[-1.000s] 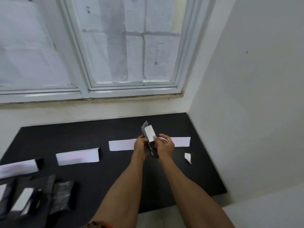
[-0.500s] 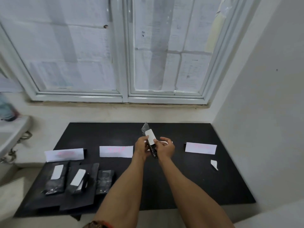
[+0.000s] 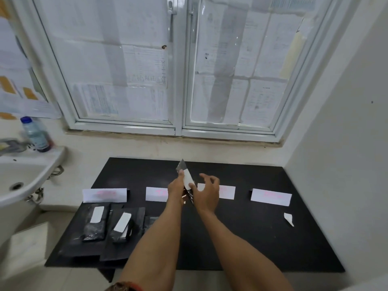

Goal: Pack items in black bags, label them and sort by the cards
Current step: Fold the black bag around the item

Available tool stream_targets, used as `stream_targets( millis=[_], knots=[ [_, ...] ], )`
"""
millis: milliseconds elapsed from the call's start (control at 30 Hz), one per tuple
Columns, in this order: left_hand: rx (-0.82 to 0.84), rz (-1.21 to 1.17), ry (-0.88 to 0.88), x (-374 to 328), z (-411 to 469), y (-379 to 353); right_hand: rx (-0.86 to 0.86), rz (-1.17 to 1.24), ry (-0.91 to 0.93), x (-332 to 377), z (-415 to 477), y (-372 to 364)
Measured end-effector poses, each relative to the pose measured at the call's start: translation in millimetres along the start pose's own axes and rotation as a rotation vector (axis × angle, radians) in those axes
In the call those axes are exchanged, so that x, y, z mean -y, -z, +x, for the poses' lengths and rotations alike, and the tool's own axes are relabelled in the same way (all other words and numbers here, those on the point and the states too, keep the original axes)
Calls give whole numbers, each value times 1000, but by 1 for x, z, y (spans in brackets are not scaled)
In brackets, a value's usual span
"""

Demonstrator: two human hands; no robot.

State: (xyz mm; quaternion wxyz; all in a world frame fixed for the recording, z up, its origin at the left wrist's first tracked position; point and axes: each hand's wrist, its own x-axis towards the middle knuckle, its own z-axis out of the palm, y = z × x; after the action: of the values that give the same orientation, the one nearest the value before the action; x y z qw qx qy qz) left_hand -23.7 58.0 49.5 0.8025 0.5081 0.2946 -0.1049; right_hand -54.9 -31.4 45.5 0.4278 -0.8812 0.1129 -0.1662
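My left hand [image 3: 176, 191] holds a small black bag [image 3: 182, 167] upright above the black tabletop [image 3: 241, 238], a white label [image 3: 188, 180] stuck on its face. My right hand [image 3: 206, 193] hovers just right of the bag with fingers spread, off the label. Several white cards with pink writing stand in a row: far left card [image 3: 104, 195], second card [image 3: 156, 193], third card [image 3: 227, 192], right card [image 3: 271, 196]. Two labelled black bags [image 3: 95, 222] [image 3: 122, 226] lie in front of the far left card, a third bag [image 3: 149, 222] partly hidden by my left forearm.
A white scrap of label backing [image 3: 288, 219] lies at the right of the tabletop. A white sink [image 3: 25, 181] with a plastic bottle [image 3: 35, 134] stands to the left. A window and wall close the back, and a wall closes the right side.
The view swung left, revealing the sink and more cards. My right hand let go of the bag's label and opened; the left hand still holds the bag.
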Motion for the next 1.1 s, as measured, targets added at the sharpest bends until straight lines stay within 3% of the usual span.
stream_targets(
  millis=[133,333,533,733,933,1100],
  knots=[
    [-78,-30,-34,-3,0,8,93,-17,226,-3,-15,-12],
    [-155,-13,-90,-4,-2,21,154,39,313,-3,-32,-21],
    [-251,32,-113,4,-1,40,159,-117,444,-5,-44,-33],
    [-194,24,-17,3,0,62,222,14,300,-7,-60,-47],
    [-184,-4,-28,6,6,81,255,-119,304,-2,-65,-61],
    [-215,-55,-18,4,13,103,325,-88,216,8,-72,-80]
  ],
)
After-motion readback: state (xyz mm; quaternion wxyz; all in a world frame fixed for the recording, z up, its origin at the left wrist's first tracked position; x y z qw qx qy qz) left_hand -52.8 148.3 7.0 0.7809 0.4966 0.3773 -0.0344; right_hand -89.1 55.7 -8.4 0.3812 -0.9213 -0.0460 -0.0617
